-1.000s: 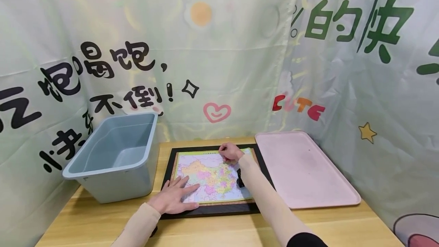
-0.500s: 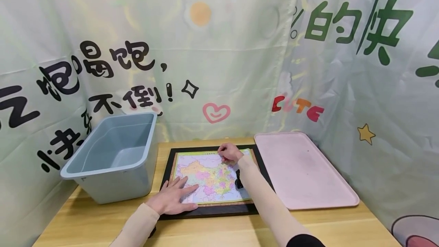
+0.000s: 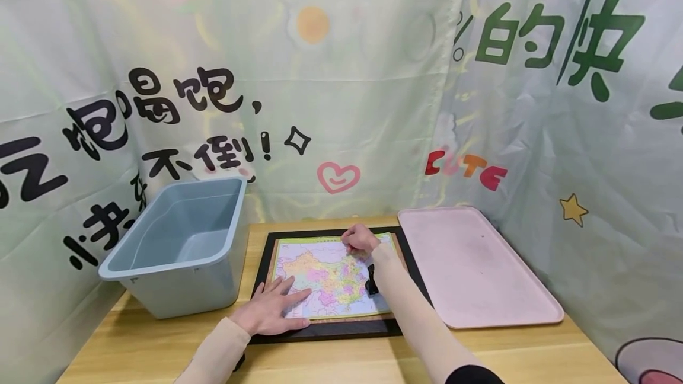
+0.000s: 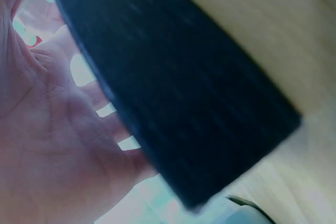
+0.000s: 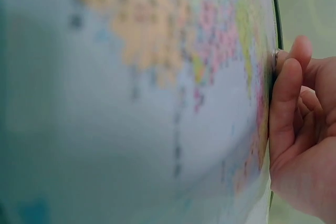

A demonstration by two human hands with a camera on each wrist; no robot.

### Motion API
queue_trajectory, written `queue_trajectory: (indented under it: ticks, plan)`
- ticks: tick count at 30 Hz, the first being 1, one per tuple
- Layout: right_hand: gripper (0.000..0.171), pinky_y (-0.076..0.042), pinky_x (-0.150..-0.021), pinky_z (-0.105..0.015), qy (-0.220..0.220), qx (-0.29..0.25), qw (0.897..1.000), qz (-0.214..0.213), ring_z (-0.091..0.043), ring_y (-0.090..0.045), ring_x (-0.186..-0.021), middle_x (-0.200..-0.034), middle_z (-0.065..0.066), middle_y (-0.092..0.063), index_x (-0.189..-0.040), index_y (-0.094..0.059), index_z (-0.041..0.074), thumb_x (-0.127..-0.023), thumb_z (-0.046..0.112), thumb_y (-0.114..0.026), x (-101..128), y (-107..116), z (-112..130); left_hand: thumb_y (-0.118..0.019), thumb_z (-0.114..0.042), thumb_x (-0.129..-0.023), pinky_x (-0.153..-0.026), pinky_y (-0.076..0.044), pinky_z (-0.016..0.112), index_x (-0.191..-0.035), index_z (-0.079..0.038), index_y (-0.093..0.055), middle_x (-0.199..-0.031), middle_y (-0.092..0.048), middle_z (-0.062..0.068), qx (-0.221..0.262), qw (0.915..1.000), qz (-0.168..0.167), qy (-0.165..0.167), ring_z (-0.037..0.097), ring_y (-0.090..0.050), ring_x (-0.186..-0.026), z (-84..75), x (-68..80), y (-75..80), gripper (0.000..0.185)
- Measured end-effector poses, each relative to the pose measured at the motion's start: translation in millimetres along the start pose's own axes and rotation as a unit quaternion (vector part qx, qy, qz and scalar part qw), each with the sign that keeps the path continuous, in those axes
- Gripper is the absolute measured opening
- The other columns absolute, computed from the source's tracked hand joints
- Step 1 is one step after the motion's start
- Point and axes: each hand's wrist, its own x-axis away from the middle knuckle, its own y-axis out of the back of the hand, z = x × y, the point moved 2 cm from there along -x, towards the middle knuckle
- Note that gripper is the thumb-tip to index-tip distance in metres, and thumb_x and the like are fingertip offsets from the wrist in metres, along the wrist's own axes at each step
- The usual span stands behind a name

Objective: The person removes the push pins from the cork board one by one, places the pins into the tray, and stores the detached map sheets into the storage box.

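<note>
Map puzzle (image 3: 331,277) in its black frame (image 3: 325,329), mid-tabletop (image 3: 341,360). Left hand (image 3: 269,313) lies flat, fingers straight, on its near-left corner; right hand (image 3: 360,239), fingers curled, pinches at its far-right area.

Colourful map puzzle (image 3: 325,277) with a thin green border, lying flat and face up inside a black frame (image 3: 331,329), just right of the blue-grey bin (image 3: 181,248), all pieces apparently seated.

The right hand (image 3: 360,239) hides its fingertips on the map puzzle (image 3: 325,277), whose print blurs in the right wrist view.
</note>
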Motion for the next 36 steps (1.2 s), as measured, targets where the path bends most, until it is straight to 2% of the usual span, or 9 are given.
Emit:
queue_trajectory:
  ticks: [4, 11, 17, 21, 28, 36]
  plan:
    - [0.024, -0.045, -0.053, -0.024, 0.002, 0.014, 1.000, 0.000, -0.013, -0.050, -0.052, -0.062, -0.005, -0.058, -0.116, -0.068, -0.002, -0.101, 0.009, -0.051, -3.5, 0.5, -3.3, -0.050, -0.074, -0.087, -0.110, -0.016, 0.072, -0.147, -0.036, -0.045, -0.159, -0.030, 0.015, 0.000, 1.0000, 0.001, -0.005, 0.044, -0.022, -0.147, -0.9, -0.7, -0.4, 0.072]
    - [0.018, -0.041, -0.048, -0.025, -0.013, 0.008, 1.000, -0.009, -0.014, -0.048, -0.050, -0.061, -0.006, -0.059, -0.105, -0.069, 0.001, -0.100, 0.010, -0.053, -3.7, 2.2, 0.0, -0.050, -0.074, -0.086, -0.110, -0.016, 0.072, -0.147, -0.035, -0.046, -0.159, -0.030, 0.015, -0.001, 1.0000, -0.003, -0.003, 0.043, -0.022, -0.148, -1.6, -1.6, 3.6, 0.072]
    - [0.018, -0.045, -0.051, -0.026, 0.002, 0.023, 1.000, -0.015, -0.015, -0.052, -0.050, -0.059, -0.005, -0.059, -0.100, -0.070, 0.000, -0.100, 0.011, -0.056, -4.6, 0.2, -0.2, -0.049, -0.074, -0.086, -0.110, -0.015, 0.072, -0.147, -0.036, -0.045, -0.159, -0.029, 0.014, -0.002, 1.0000, -0.001, -0.003, 0.043, -0.020, -0.148, 0.0, -1.5, 3.8, 0.072]
    - [0.021, -0.042, -0.052, -0.027, 0.001, 0.033, 0.999, -0.017, -0.014, -0.047, -0.048, -0.056, -0.003, -0.056, -0.093, -0.070, 0.001, -0.101, 0.011, -0.054, -4.2, -4.1, 0.2, -0.050, -0.073, -0.087, -0.111, -0.015, 0.072, -0.148, -0.036, -0.044, -0.160, -0.029, 0.015, 0.003, 1.0000, 0.002, -0.002, 0.044, -0.020, -0.148, 0.3, 0.9, 2.0, 0.071]
    - [0.026, -0.037, -0.048, -0.027, -0.007, 0.008, 1.000, -0.011, -0.013, -0.040, -0.045, -0.057, -0.004, -0.056, -0.085, -0.070, 0.000, -0.101, 0.009, -0.052, -1.4, -3.1, -0.2, -0.050, -0.073, -0.087, -0.110, -0.014, 0.072, -0.147, -0.035, -0.045, -0.159, -0.029, 0.015, 0.007, 1.0000, 0.002, -0.005, 0.044, -0.020, -0.148, -0.8, 1.3, 1.9, 0.071]
    - [0.024, -0.044, -0.051, -0.022, -0.004, -0.032, 0.999, 0.024, -0.012, -0.054, -0.055, -0.067, -0.007, -0.060, -0.099, -0.070, -0.006, -0.101, 0.009, -0.052, 1.7, -1.3, 1.5, -0.050, -0.072, -0.088, -0.110, -0.014, 0.073, -0.147, -0.034, -0.045, -0.159, -0.028, 0.016, 0.009, 0.9999, 0.001, -0.006, 0.044, -0.020, -0.148, -1.1, 3.1, 2.2, 0.071]
